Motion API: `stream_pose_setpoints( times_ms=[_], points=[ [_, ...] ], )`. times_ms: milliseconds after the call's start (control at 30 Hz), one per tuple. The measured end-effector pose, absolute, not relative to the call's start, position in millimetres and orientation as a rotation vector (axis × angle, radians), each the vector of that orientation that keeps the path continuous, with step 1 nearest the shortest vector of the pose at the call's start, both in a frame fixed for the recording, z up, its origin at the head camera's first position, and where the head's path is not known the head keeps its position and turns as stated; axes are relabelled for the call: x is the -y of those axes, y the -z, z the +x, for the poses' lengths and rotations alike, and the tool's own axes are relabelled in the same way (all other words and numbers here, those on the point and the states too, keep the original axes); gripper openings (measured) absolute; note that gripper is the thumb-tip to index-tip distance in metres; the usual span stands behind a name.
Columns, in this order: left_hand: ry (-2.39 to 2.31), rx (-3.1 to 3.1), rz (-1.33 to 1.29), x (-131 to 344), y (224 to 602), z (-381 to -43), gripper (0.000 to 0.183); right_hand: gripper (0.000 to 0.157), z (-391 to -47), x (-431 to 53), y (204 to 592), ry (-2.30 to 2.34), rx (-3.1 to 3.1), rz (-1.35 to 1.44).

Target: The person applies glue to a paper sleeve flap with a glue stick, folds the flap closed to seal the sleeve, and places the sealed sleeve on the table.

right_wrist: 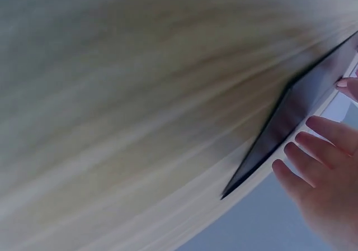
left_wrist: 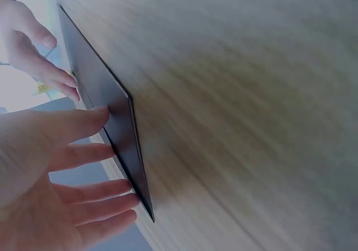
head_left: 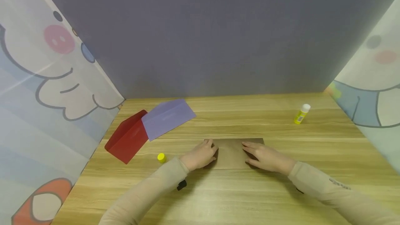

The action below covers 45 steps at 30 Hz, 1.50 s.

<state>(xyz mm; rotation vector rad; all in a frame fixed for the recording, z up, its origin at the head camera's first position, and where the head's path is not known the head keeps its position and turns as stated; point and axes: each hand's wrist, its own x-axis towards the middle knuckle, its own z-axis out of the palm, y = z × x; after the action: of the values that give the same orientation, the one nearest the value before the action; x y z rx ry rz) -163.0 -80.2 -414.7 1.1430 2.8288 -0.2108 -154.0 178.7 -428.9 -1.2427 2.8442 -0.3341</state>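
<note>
A dark brown, flat paper envelope lies on the wooden table, its long side running left to right. My left hand rests on its left end; in the left wrist view the thumb and spread fingers meet the envelope near its edges. Over the right end lies my right hand, fingers extended and apart. The right wrist view has that hand beside the dark envelope, fingers loosely straight. Neither hand grips anything.
A red envelope and a purple envelope overlap at the back left, flaps unfolded. A yellow cap sits left of my left hand. A glue stick with a white end stands at the back right. A grey partition rises behind the table.
</note>
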Motion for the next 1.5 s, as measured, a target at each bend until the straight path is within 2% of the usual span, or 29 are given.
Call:
stream_pose_setpoints(
  times_ms=[267, 700, 1067, 1500],
  points=[
    [0.189, -2.861, 1.257, 83.5, 408.4, -151.1, 0.032, 0.043, -142.0, -182.8, 421.4, 0.403, -2.917, -1.304],
    [0.138, -2.808, 1.470, 91.3, 402.6, -120.4, 0.016, 0.021, -115.8, -189.9, 417.2, 0.492, -2.975, -1.444],
    [0.152, -2.799, 1.433, 88.7, 405.0, -116.3, 0.013, 0.019, -108.6, -195.7, 421.3, 0.484, -2.967, -1.448],
    [0.115, -2.796, 1.408, 87.1, 407.0, -121.1, 0.016, 0.022, -110.9, -196.0, 422.7, 0.501, -2.958, -1.294]
  ],
)
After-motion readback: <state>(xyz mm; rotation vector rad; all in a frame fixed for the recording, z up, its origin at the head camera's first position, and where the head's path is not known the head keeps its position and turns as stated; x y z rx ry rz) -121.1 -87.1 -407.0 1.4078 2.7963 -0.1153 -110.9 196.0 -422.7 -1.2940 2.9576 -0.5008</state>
